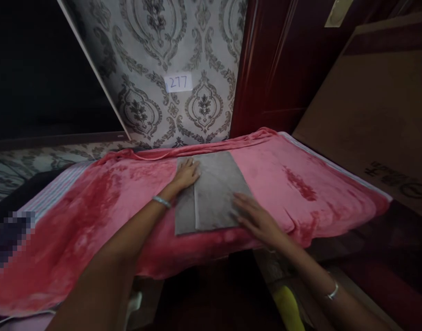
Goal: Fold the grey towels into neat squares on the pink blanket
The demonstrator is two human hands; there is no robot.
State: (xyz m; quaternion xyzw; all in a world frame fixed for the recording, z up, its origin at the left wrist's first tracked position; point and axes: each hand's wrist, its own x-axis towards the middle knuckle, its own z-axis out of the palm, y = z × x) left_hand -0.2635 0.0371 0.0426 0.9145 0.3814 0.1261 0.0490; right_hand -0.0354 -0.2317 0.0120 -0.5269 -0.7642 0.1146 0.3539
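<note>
A grey folded cloth lies flat on a pink plush blanket, with one layer's edge running down its left part. My left hand rests on the cloth's upper left area, fingers stretched out. Over its lower right edge is my right hand, fingers extended and slightly blurred by motion. Whether the right fingertips press on the cloth or hover just above it, I cannot tell. Neither hand grips anything.
Behind the blanket stands a patterned wall with a paper label reading 277. A dark screen is at the left. On the right are a dark red door and a large cardboard box. Something yellow-green shows below.
</note>
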